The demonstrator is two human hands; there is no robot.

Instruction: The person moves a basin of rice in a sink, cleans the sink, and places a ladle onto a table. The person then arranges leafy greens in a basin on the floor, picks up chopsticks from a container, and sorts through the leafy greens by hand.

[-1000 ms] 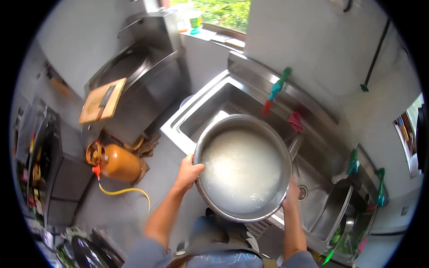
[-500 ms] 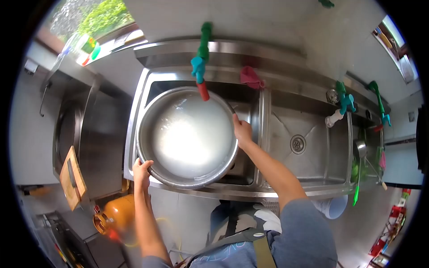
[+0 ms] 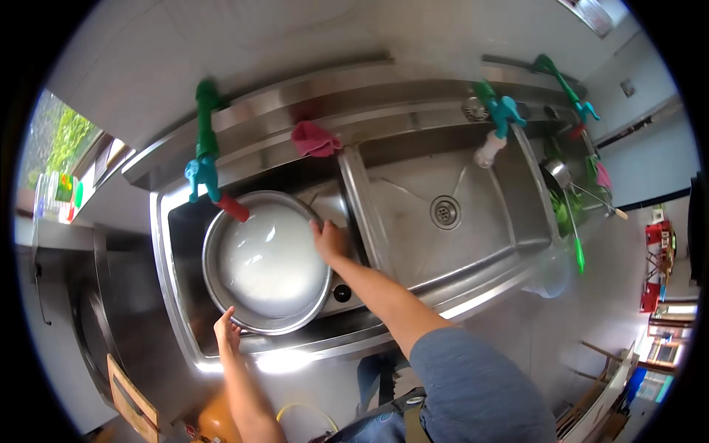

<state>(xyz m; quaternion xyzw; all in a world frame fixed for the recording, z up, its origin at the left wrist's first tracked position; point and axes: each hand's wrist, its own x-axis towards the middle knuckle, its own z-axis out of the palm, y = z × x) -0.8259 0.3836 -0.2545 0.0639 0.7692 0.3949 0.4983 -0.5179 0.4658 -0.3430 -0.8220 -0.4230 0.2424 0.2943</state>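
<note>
A wide round metal basin (image 3: 214, 260), holding cloudy whitish water (image 3: 269, 258), sits down inside the left sink compartment (image 3: 185, 255). My left hand (image 3: 227, 334) is at its near-left rim, thumb on the edge and the other fingers partly hidden. On the right side, my right hand (image 3: 330, 242) grips the rim with the thumb over it. Above the basin's far edge hangs the red end (image 3: 233, 207) of a green and blue tap (image 3: 203, 159). Beside the basin, a round black drain (image 3: 342, 293) shows on the compartment floor.
A pink cloth (image 3: 315, 139) lies on the sink's back ledge. The right compartment (image 3: 413, 244) has a drain and a second tap (image 3: 504, 111) over it. Farther right are a ladle (image 3: 559, 173) and green leaves (image 3: 561, 214). An orange gas cylinder (image 3: 219, 419) and a wooden board (image 3: 129, 395) are at lower left.
The basin has gone down into the left compartment, both hands still at its rim. My view has turned to the right, showing more of the room there.
</note>
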